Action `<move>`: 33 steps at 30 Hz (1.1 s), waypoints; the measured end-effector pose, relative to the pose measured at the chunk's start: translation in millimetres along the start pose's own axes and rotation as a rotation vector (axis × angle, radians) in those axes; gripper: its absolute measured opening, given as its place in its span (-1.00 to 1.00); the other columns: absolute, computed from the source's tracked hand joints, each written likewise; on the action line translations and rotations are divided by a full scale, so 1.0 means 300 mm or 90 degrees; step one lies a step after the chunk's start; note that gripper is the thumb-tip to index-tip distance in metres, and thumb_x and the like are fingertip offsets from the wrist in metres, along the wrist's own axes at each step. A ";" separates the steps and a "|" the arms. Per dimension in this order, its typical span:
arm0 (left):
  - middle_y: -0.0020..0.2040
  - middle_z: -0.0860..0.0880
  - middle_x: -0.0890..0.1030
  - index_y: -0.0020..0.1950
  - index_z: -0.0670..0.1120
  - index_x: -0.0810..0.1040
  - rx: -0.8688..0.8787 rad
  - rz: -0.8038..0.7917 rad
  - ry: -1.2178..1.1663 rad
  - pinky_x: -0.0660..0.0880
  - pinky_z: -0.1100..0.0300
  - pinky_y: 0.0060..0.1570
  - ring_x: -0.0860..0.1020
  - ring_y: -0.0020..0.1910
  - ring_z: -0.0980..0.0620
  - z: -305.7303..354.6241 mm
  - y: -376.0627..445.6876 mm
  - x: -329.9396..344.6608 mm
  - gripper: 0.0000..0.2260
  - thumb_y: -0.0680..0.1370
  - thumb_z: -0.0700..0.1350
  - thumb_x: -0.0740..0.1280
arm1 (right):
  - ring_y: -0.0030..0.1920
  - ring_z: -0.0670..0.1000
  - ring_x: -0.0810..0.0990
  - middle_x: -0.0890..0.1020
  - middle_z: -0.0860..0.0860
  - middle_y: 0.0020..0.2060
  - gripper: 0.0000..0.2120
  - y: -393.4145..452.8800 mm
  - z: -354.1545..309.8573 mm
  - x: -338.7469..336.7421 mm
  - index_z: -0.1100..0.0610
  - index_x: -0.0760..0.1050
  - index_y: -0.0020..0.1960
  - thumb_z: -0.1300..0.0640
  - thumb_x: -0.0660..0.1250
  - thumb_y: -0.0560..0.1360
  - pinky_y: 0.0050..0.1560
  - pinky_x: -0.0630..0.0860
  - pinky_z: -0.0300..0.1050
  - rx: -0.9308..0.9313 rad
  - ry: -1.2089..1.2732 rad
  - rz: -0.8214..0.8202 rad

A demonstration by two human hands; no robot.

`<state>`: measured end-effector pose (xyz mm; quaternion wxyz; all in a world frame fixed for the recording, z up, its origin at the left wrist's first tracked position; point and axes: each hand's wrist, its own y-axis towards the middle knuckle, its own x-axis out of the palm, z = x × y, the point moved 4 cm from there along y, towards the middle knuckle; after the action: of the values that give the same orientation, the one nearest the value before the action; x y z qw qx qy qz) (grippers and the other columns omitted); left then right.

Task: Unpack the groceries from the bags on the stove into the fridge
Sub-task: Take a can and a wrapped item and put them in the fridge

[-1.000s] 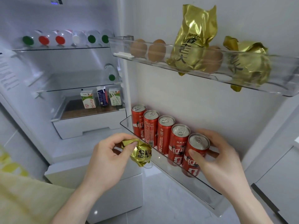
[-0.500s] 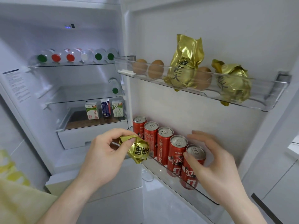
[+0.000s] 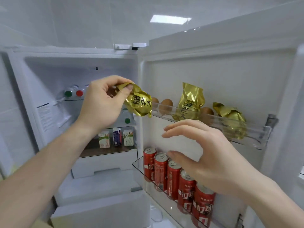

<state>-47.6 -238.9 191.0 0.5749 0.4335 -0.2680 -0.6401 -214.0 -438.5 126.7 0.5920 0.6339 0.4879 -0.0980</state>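
Gold packet [image 3: 139, 104] raised from cans [image 3: 174, 176] to upper door shelf [image 3: 246, 129]; left grip [image 3: 102, 102] pinching it, right grip [image 3: 209, 155] wide.

Bright, even, cool-white light fills the view. A rectangular ceiling lamp shows as a soft reflection [image 3: 170, 19] on the glossy white wall tiles above the open white fridge [image 3: 79, 66]. Shadows are faint, only a pale one on the door liner under the open right hand [image 3: 212, 155]. The crinkled gold foil packet [image 3: 139, 102] pinched by the left hand [image 3: 102, 104] throws small glints, and the clear plastic door shelf [image 3: 256, 137] catches highlights. Slight motion blur softens fingertips and fine print. Wide-angle distortion bends the fridge walls and door edge outward near the frame borders.
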 end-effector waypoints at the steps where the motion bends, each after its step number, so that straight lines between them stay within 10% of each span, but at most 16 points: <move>1: -0.13 0.12 0.72 -0.01 0.09 0.69 0.010 0.007 0.005 0.61 0.19 -0.05 0.65 -0.15 0.13 0.006 0.039 -0.004 -0.87 0.61 -0.15 0.42 | 0.35 -0.22 0.49 0.56 -0.36 0.23 -0.71 0.016 -0.010 -0.022 -0.20 0.59 0.23 -0.02 0.47 0.52 0.33 0.45 -0.26 -0.012 -0.015 0.012; 7: -0.18 0.10 0.68 0.03 0.01 0.71 0.014 -0.052 0.046 0.62 0.09 -0.17 0.57 -0.26 0.14 0.043 0.185 0.030 -0.93 0.61 -0.11 0.42 | 0.24 -0.18 0.60 0.62 -0.30 0.16 -0.75 0.060 -0.052 -0.144 -0.16 0.63 0.17 -0.02 0.47 0.49 0.22 0.58 -0.05 -0.048 -0.049 0.090; 12: -0.24 0.14 0.66 -0.04 0.04 0.71 0.054 -0.119 0.067 0.46 0.38 -0.27 0.53 -0.34 0.24 0.103 0.234 0.100 -0.92 0.60 -0.12 0.43 | -0.08 -0.16 0.63 0.63 -0.31 0.01 -0.78 0.069 -0.061 -0.242 -0.21 0.62 0.10 -0.07 0.45 0.46 -0.05 0.58 -0.09 -0.018 -0.134 0.123; 33: -0.09 0.11 0.72 0.03 -0.03 0.74 0.202 -0.277 0.160 0.59 0.26 -0.04 0.66 -0.07 0.16 0.182 0.308 0.306 -0.89 0.63 -0.10 0.40 | -0.04 -0.16 0.60 0.65 -0.24 -0.09 -0.80 0.098 0.102 -0.286 -0.22 0.64 0.04 -0.04 0.52 0.44 -0.19 0.50 -0.21 0.139 -0.106 0.060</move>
<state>-44.9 -354.2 272.3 0.3780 0.6410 -0.1923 -0.6397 -221.8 -502.4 197.6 0.5622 0.7062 0.3932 -0.1750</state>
